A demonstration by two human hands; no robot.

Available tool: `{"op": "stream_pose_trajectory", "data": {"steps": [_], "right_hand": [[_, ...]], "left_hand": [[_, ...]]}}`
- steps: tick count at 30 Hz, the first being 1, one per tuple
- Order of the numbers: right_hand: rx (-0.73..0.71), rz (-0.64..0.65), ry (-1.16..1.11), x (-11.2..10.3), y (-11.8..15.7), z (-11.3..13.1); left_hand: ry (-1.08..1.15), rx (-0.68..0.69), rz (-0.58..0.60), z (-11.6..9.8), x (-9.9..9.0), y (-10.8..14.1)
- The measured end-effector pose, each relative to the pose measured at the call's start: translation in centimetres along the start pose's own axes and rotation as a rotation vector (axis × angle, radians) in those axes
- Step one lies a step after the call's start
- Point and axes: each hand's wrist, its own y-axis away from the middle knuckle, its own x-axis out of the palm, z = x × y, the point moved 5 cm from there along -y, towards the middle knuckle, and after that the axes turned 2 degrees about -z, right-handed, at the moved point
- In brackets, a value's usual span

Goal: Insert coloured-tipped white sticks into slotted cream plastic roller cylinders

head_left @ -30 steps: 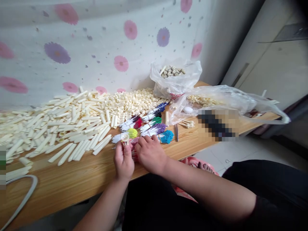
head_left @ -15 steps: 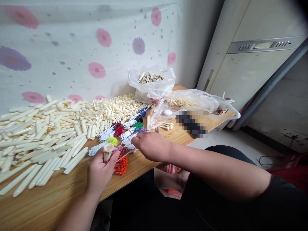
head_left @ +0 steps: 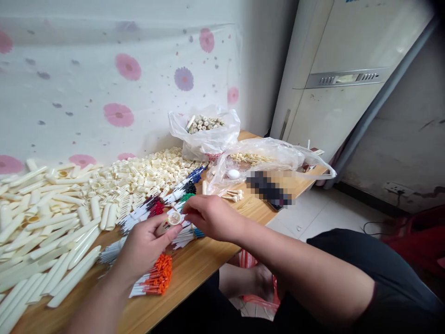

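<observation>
My left hand [head_left: 143,246] holds a short cream plastic tube [head_left: 169,222] with its open end turned toward my right hand. My right hand [head_left: 208,216] pinches something thin at the tube's mouth; what it is I cannot make out. Under both hands lie bundles of thin white refills with coloured tips: an orange bundle [head_left: 155,277] near the table edge, red [head_left: 156,208], green [head_left: 187,197], black [head_left: 188,187] and blue [head_left: 196,175] ones farther back.
A heap of long cream barrels [head_left: 41,222] covers the left of the wooden table [head_left: 194,269]. Small ribbed cream parts [head_left: 146,174] lie behind. Two plastic bags [head_left: 205,134] [head_left: 267,157] of parts stand at the back right. A pale cabinet [head_left: 333,83] stands beyond.
My view swung right. My left hand rose with the tube and tilted it toward my right hand, which came back from the coloured bundles to the tube's mouth. The orange bundle is now uncovered.
</observation>
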Motion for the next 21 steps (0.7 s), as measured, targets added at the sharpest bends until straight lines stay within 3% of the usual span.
{"op": "stream_pose_trajectory", "data": {"steps": [4, 7, 16, 21], "right_hand": [[0.157, -0.077, -0.693, 2.2, 0.5, -2.0], [0.216, -0.100, -0.955, 3.7, 0.7, -2.7], [0.246, -0.153, -1.066, 4.7, 0.4, -2.4], [0.142, -0.237, -0.746, 3.7, 0.2, -1.9]], "left_hand": [[0.190, -0.020, -0.065, 0.6, -0.2, 0.6], [0.224, -0.007, -0.088, 0.4, -0.2, 1.0], [0.245, 0.087, -0.124, 0.2, -0.2, 1.3], [0.160, 0.217, -0.118, -0.1, -0.3, 1.1]]}}
